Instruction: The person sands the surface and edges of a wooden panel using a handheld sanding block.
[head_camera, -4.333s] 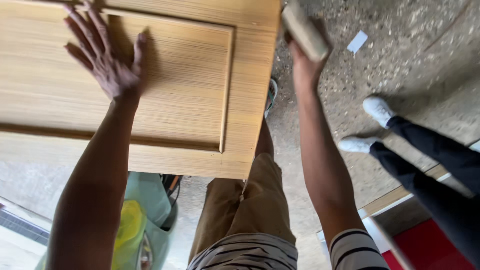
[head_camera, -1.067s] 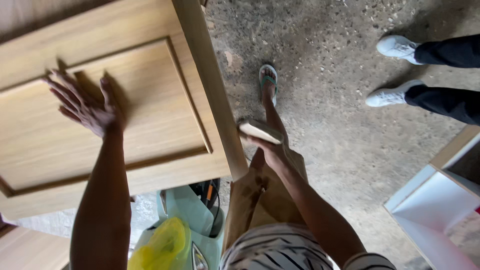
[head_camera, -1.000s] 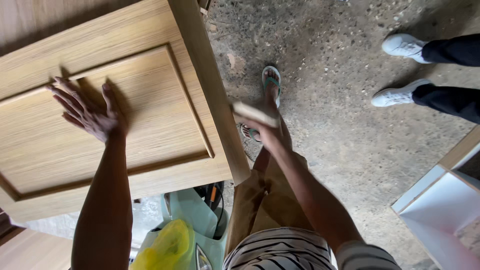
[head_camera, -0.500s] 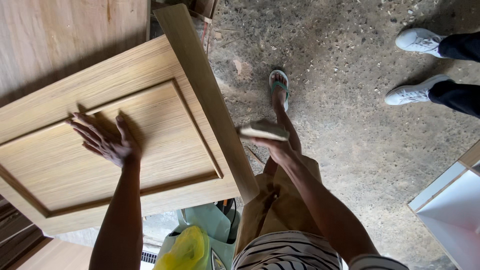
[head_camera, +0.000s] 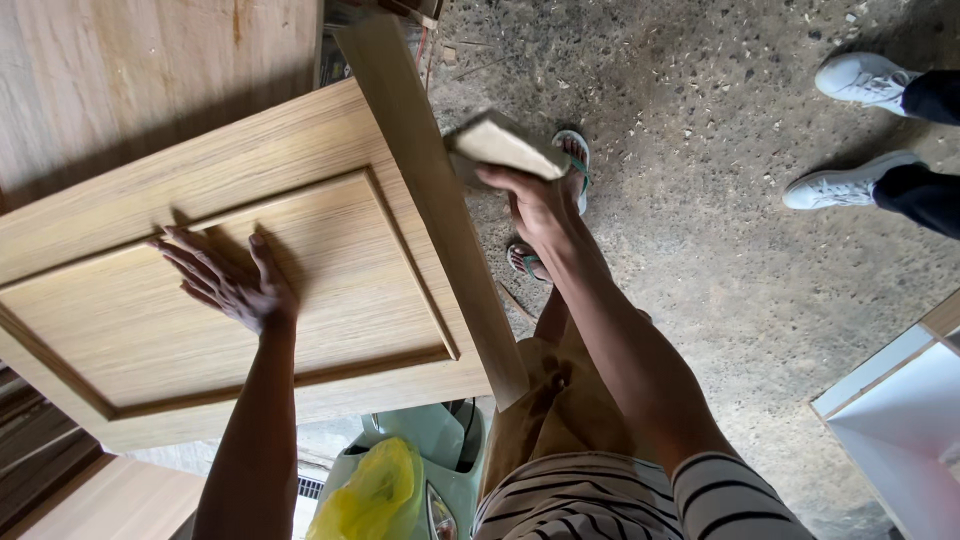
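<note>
A light wooden cabinet door (head_camera: 110, 210) with a recessed centre panel lies tilted in front of me. My left hand (head_camera: 228, 281) rests flat on that panel, fingers spread. My right hand (head_camera: 535, 205) grips a pale rectangular sanding block (head_camera: 500, 147) and holds it against the door's right side edge (head_camera: 430, 190), near its upper part. My feet in green-strapped sandals show on the floor under the block.
A rough concrete floor (head_camera: 700, 260) with wood chips spreads to the right. Another person's white shoes (head_camera: 850, 185) and dark trousers stand at the top right. A white box-like cabinet (head_camera: 900, 420) sits at the lower right. A pale green container holding a yellow bag (head_camera: 370, 490) is below the door.
My right hand has carried the sanding block up along the door's side edge, from mid-height to near its top. My left hand stays flat on the panel.
</note>
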